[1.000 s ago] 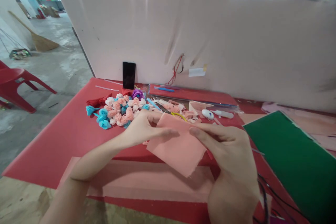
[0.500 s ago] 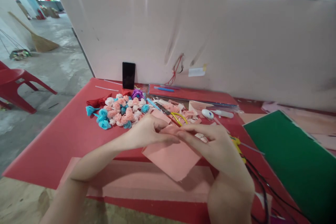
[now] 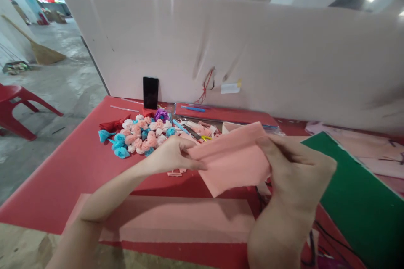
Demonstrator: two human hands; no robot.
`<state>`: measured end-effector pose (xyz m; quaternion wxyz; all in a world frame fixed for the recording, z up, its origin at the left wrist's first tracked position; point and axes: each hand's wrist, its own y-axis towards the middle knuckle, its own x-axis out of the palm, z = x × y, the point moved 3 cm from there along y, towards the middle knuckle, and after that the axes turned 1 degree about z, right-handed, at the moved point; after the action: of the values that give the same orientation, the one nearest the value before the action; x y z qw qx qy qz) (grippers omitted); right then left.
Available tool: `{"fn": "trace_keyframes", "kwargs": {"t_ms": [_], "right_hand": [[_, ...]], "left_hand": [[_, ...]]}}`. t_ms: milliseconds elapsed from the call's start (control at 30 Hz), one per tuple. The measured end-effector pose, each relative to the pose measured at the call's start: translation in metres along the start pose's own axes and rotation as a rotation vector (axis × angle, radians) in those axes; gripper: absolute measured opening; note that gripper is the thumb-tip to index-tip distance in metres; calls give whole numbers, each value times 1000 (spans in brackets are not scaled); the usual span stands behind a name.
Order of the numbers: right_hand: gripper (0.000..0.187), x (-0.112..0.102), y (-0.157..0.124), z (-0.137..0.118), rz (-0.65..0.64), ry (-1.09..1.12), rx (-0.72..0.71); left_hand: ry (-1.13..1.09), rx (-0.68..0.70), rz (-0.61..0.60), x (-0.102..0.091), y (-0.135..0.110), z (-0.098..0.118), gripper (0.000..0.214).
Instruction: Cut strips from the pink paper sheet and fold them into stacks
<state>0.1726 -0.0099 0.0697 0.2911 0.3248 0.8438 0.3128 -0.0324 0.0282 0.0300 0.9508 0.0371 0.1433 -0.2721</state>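
Note:
A piece of pink crepe paper (image 3: 235,162) is stretched between my two hands above the red table. My left hand (image 3: 172,155) pinches its left end between thumb and fingers. On the other side my right hand (image 3: 293,168) grips the right end, thumb in front. A crease runs along the upper part of the paper, and its lower edge looks uneven. Below lies a long pink paper strip (image 3: 176,220) along the table's near edge. Scissors with yellow handles (image 3: 194,132) rest among paper scraps behind the held piece, partly covered by it.
Blue, white and pink paper flowers (image 3: 142,134) are heaped at the left. A phone (image 3: 150,93) leans on the white board (image 3: 202,42) at the back. A green board (image 3: 350,189) and black cables lie to the right.
My right hand has moved right and up, away from my left hand. The paper, bunched between the fingers before, is now spread out and raised. The view has shifted slightly.

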Motion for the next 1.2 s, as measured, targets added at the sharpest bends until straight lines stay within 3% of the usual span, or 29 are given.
{"fn": "trace_keyframes", "kwargs": {"t_ms": [200,400,600,833,1200], "right_hand": [[11,9,-3,2,258,143,35],[9,17,-8,0,346,171,95],[7,20,-9,-5,402,227,125],[23,21,-10,-14,430,195,95],[12,23,-13,-11,358,214,171]], "left_hand": [[-376,78,203,-2,3,4,20],[-625,183,364,-5,5,0,37],[-625,224,400,-6,6,-4,37],[-559,260,425,-3,2,1,37],[-403,230,471,-3,-4,6,2]]}}
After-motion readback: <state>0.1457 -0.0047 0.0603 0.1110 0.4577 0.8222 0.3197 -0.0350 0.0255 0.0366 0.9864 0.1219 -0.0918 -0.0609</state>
